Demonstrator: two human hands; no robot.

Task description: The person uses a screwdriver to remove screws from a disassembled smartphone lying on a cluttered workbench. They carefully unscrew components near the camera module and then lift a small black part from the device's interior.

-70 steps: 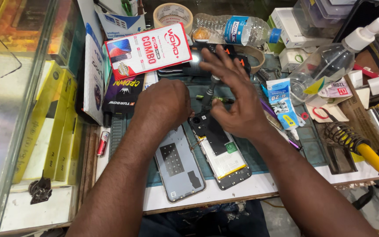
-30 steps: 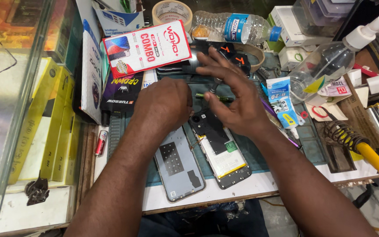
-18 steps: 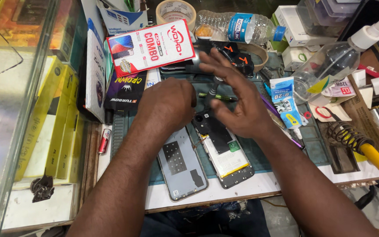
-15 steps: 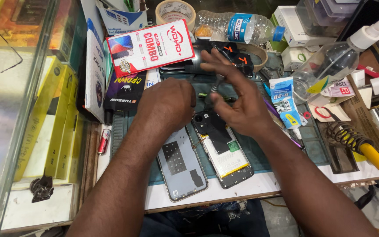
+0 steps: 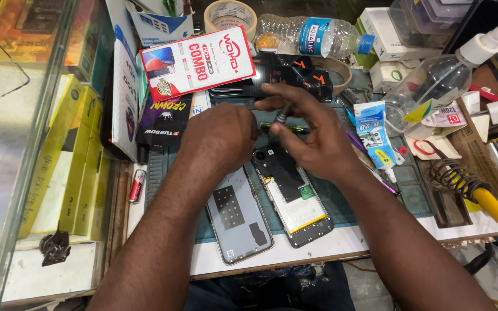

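An opened phone (image 5: pixel 291 193) is lying on the bench (image 5: pixel 341 245) as the right hand (image 5: pixel 312 135) is pinching a slim screwdriver (image 5: pixel 283 113) above it, the left hand (image 5: pixel 223 135) curling closed beside its top edge.

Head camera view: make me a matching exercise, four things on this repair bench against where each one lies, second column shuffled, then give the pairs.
Things:
1. opened phone
2. grey back cover
3. tape roll
4. soldering iron

Places:
A. far edge of the bench, left of the water bottle
B. right side, yellow handle, on a coiled stand
C. under the right hand, battery showing
D. near edge, below the left hand, inner side up

Pairs: 1-C, 2-D, 3-A, 4-B
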